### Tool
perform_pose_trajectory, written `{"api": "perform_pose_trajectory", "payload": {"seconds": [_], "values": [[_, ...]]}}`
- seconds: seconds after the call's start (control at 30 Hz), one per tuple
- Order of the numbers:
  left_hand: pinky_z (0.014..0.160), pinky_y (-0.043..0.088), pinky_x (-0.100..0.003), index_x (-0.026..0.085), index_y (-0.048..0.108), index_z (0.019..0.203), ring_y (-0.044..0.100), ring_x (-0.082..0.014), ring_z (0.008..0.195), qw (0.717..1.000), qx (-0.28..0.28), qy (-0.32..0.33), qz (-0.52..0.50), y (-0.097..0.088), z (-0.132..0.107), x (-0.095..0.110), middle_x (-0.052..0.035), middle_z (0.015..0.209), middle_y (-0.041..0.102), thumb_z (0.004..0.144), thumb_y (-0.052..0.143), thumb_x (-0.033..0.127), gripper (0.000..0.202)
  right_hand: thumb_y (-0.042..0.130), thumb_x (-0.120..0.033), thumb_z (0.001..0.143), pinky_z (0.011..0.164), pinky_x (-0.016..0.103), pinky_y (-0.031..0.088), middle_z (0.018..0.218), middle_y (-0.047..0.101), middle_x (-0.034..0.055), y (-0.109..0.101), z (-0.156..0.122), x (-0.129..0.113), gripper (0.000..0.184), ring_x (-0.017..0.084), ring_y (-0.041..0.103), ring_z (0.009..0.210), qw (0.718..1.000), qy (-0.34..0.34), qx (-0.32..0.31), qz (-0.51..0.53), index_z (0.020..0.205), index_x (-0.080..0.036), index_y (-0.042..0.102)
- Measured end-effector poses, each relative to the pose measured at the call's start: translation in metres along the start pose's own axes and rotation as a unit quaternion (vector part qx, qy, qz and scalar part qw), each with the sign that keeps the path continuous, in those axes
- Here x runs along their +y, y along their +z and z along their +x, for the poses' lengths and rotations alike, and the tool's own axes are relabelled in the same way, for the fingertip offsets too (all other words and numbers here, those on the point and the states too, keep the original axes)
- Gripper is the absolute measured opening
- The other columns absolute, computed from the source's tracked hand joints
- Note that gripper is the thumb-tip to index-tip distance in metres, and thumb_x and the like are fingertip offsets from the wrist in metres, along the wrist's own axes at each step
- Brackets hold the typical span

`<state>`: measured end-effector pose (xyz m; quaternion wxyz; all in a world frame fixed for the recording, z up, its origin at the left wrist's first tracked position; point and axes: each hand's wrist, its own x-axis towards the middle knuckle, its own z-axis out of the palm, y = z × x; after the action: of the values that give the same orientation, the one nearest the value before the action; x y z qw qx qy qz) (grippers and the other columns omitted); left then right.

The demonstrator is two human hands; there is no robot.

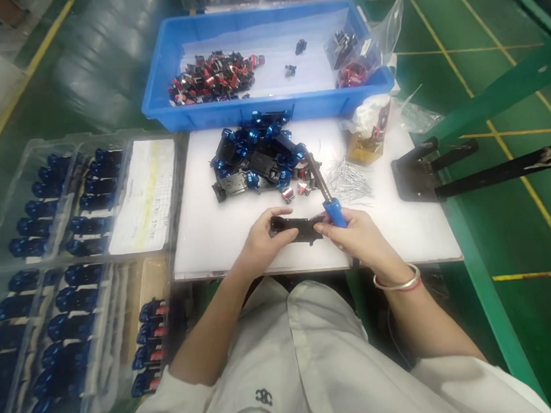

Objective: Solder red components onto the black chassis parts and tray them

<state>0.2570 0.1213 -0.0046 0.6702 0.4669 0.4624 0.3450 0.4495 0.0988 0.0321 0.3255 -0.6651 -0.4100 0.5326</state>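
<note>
My left hand (264,239) is closed on the left end of a flat black plastic part (300,226) held just above the white table (210,223). My right hand (357,233) pinches the right end of that part and also grips a screwdriver with a blue handle (333,211), its metal shaft pointing away from me. Just beyond the hands lies a heap of blue and black parts (258,160). A scatter of small silver screws (349,179) lies to the right of the screwdriver.
A blue bin (164,95) at the back holds red and black small parts (212,79) and a plastic bag (356,53). Clear trays of blue pieces (53,203) stand at left. A black fixture (415,175) and green frame bars are at right.
</note>
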Motion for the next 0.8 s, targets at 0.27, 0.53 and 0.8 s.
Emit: {"api": "perform_pose_trajectory", "payload": {"seconds": [0.27,0.53,0.8], "values": [[0.094,0.056,-0.04,0.016,0.068,0.115,0.066,-0.0229,0.102,0.999,0.048,0.011,-0.015,0.006,0.007,-0.01,-0.0079,0.108,0.07,0.077,0.073,0.032,0.041,0.068,-0.05,0.066,0.048,0.026,0.037,0.056,0.057,-0.002,-0.006,0.009,-0.002,0.034,0.013,0.045,0.048,0.994,-0.062,0.03,-0.086,0.077,-0.018,0.066],[0.094,0.057,-0.038,0.015,0.065,0.118,0.067,-0.021,0.1,0.989,0.14,0.027,-0.033,0.016,0.017,-0.011,-0.0063,0.107,0.072,0.079,0.068,0.026,0.04,0.062,-0.053,0.079,0.054,0.028,0.043,0.068,0.064,0.0005,-0.039,-0.027,0.014,0.039,0.016,0.051,0.056,0.964,-0.12,0.096,-0.216,0.094,-0.019,0.072],[0.1,0.052,-0.035,0.017,0.064,0.117,0.066,-0.0205,0.106,0.98,0.195,0.042,0.004,0.021,0.019,-0.013,-0.006,0.114,0.071,0.082,0.066,0.025,0.036,0.052,-0.057,0.09,0.063,0.033,0.054,0.069,0.071,0.0048,-0.047,-0.067,0.037,0.044,0.024,0.066,0.063,0.938,-0.133,0.088,-0.308,0.098,-0.021,0.076]]}}
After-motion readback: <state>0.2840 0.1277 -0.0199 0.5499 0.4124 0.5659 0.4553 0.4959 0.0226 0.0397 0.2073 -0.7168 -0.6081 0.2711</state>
